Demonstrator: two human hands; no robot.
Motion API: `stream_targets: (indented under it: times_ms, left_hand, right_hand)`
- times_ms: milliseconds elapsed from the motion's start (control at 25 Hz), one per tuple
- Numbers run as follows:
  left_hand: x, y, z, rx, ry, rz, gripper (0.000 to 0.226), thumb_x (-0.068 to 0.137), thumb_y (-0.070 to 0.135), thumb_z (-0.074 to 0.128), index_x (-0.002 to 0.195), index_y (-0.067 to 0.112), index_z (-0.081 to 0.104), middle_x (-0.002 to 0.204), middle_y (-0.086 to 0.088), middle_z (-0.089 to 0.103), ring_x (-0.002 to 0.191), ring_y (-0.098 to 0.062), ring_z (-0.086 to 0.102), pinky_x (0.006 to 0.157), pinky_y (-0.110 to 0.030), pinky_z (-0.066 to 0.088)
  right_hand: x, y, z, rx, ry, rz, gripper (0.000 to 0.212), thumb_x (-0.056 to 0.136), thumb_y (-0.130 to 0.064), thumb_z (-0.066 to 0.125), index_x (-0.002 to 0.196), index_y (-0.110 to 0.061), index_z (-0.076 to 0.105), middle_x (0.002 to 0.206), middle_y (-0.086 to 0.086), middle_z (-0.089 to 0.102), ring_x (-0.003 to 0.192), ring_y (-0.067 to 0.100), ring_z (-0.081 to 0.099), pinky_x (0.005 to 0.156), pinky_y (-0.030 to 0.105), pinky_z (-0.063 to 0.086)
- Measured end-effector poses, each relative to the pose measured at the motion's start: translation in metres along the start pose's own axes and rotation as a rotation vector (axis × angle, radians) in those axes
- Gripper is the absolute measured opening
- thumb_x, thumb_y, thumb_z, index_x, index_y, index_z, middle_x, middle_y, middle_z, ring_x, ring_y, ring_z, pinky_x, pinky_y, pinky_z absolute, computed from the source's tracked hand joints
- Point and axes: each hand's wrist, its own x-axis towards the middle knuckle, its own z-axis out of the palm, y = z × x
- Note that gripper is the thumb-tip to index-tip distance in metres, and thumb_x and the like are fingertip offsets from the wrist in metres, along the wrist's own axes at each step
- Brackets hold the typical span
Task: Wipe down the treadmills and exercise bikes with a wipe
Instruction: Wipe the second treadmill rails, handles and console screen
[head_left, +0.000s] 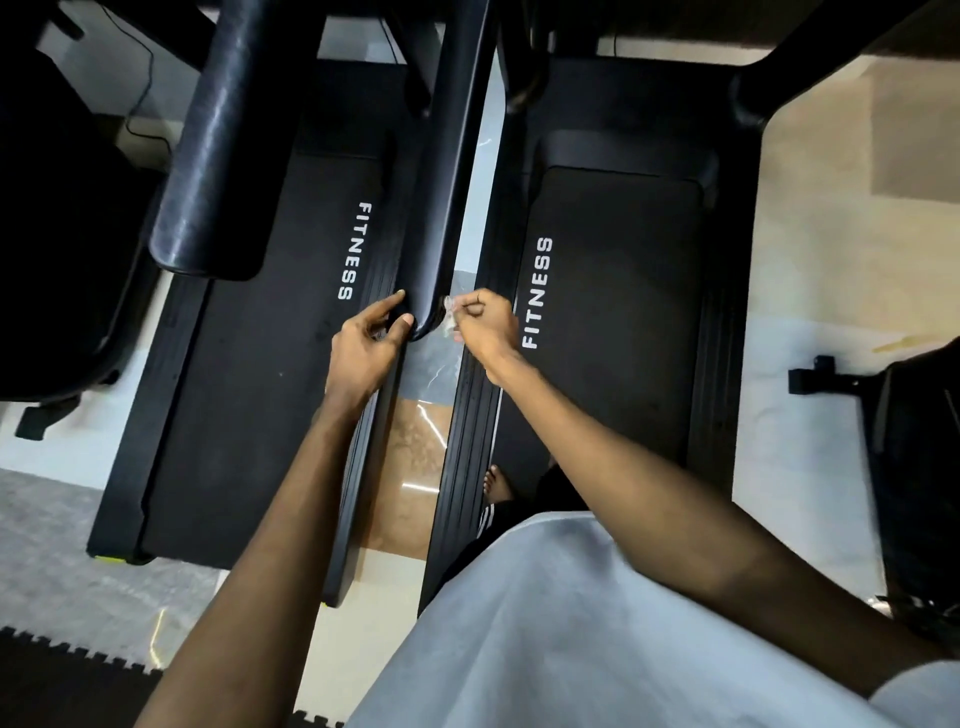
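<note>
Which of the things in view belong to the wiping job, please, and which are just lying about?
In the job:
- wipe, pinched in the right hand
- handrail, its end held by the left hand
- left treadmill
- right treadmill

Lying about:
- cable
- foam mat

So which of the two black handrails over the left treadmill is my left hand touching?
The slim black handrail on the right; your left hand grips its rounded end. The wide glossy black handrail further left is untouched.
</note>
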Motion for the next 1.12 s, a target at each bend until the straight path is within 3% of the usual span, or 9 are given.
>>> stream_targets:
  times_ms: [120,280,360,440,600,720,800,920,1120]
  left_hand:
    - [0.011,0.016,-0.006,-0.019,0.033,0.026,0.030,0.095,0.040,0.063,0.124,0.035,0.070,0.117,0.010,0.072,0.112,-0.001,0.064,0.104,-0.025,0.048]
    - [0.037,0.065,-0.003,-0.021,0.027,0.101,0.029,0.097,0.036,0.061,0.124,0.031,0.070,0.114,0.010,0.071,0.109,-0.002,0.064,0.094,-0.011,0.044]
    - [0.049,0.101,0.009,-0.060,-0.017,0.171,0.028,0.100,0.027,0.060,0.127,0.022,0.069,0.115,0.008,0.069,0.103,0.002,0.063,0.084,0.000,0.040]
    - [0.064,0.137,0.025,-0.074,-0.076,0.230,0.029,0.101,0.025,0.060,0.128,0.019,0.068,0.115,0.006,0.068,0.102,0.003,0.062,0.083,0.001,0.040]
    - [0.095,0.210,0.062,-0.046,-0.201,0.357,0.028,0.094,0.044,0.062,0.121,0.040,0.069,0.116,0.009,0.071,0.112,-0.002,0.064,0.103,-0.021,0.044]
    - [0.106,0.280,0.097,-0.084,-0.292,0.468,0.022,0.100,0.024,0.060,0.119,0.031,0.068,0.109,0.011,0.069,0.103,0.012,0.063,0.094,-0.007,0.042]
    - [0.113,0.319,0.120,-0.091,-0.329,0.540,0.021,0.100,0.024,0.061,0.116,0.035,0.068,0.110,0.006,0.070,0.102,0.006,0.065,0.096,-0.011,0.044]
    - [0.129,0.361,0.153,-0.082,-0.393,0.609,0.020,0.097,0.032,0.062,0.113,0.042,0.069,0.112,0.008,0.071,0.101,0.009,0.063,0.102,-0.018,0.044]
    - [0.149,0.441,0.217,-0.058,-0.521,0.724,0.023,0.092,0.043,0.065,0.114,0.046,0.071,0.111,0.012,0.073,0.113,-0.005,0.064,0.110,-0.033,0.045]
  right_hand:
    - [0.012,-0.016,-0.043,-0.147,0.057,-0.051,0.017,0.085,-0.008,0.070,0.078,-0.024,0.068,0.079,-0.006,0.070,0.079,0.018,0.072,0.074,0.043,0.062]
    - [0.031,-0.051,-0.127,-0.335,0.157,-0.160,0.025,0.084,-0.002,0.054,0.089,-0.018,0.074,0.088,-0.006,0.072,0.087,0.014,0.068,0.069,0.023,0.053]
    - [0.037,-0.071,-0.168,-0.345,0.231,-0.182,0.016,0.087,-0.014,0.059,0.088,-0.020,0.074,0.090,-0.009,0.070,0.092,0.012,0.066,0.070,0.020,0.047]
    - [0.044,-0.089,-0.210,-0.339,0.323,-0.214,0.009,0.085,-0.032,0.070,0.088,-0.023,0.072,0.096,-0.008,0.068,0.098,0.012,0.064,0.082,0.023,0.049]
    - [0.048,-0.127,-0.297,-0.369,0.470,-0.264,0.028,0.077,-0.046,0.078,0.093,-0.026,0.068,0.110,0.002,0.064,0.095,0.015,0.063,0.086,0.025,0.050]
    - [0.037,-0.154,-0.370,-0.373,0.594,-0.325,0.032,0.080,-0.043,0.077,0.100,-0.020,0.069,0.105,-0.003,0.061,0.108,0.020,0.060,0.095,0.032,0.050]
    - [0.027,-0.165,-0.419,-0.384,0.676,-0.331,0.036,0.080,-0.045,0.076,0.103,-0.018,0.068,0.106,-0.003,0.062,0.111,0.021,0.058,0.097,0.034,0.049]
    - [0.012,-0.173,-0.481,-0.406,0.804,-0.307,0.037,0.078,-0.048,0.075,0.100,-0.019,0.067,0.114,0.006,0.064,0.108,0.022,0.060,0.096,0.031,0.048]
    - [-0.016,-0.177,-0.558,-0.323,0.982,-0.267,0.031,0.081,-0.042,0.076,0.097,-0.018,0.065,0.117,0.007,0.060,0.096,0.016,0.057,0.090,0.018,0.039]
